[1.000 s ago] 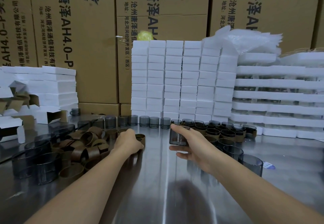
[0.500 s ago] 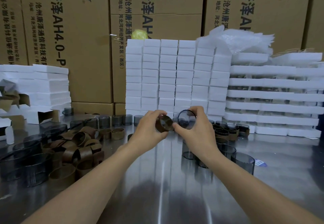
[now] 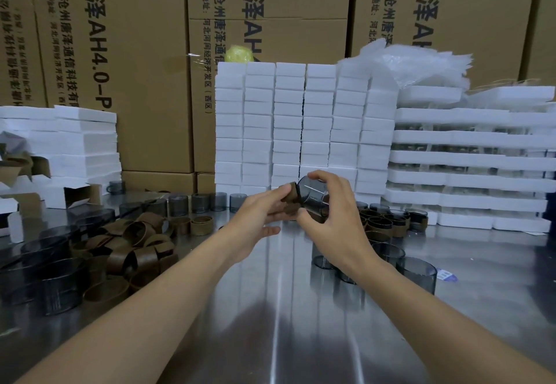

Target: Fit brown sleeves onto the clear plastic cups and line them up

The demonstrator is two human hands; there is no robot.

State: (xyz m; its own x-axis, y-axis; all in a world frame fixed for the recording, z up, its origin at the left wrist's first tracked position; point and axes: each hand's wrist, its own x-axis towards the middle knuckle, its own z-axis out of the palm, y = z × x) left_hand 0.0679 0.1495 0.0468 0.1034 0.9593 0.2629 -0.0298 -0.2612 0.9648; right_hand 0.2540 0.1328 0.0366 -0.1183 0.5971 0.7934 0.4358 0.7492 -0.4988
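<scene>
Holding sleeve point(image 3: 289, 200) against cup point(image 3: 313, 195), left hand point(image 3: 255, 218), right hand point(image 3: 331, 215)

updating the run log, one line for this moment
phase: fitting; left hand: holds brown sleeve; right hand: holds clear cup; both above table

Single head-worn wide-angle view. Faces forward and slightly down across the steel bench point(image 3: 279, 308) toward stacked cartons point(image 3: 150, 67) behind. Close range: forearms enter from the bottom edge, left hand point(image 3: 258, 218) and right hand point(image 3: 334, 218) near centre. Edges bowed, probably lens distortion.
</scene>
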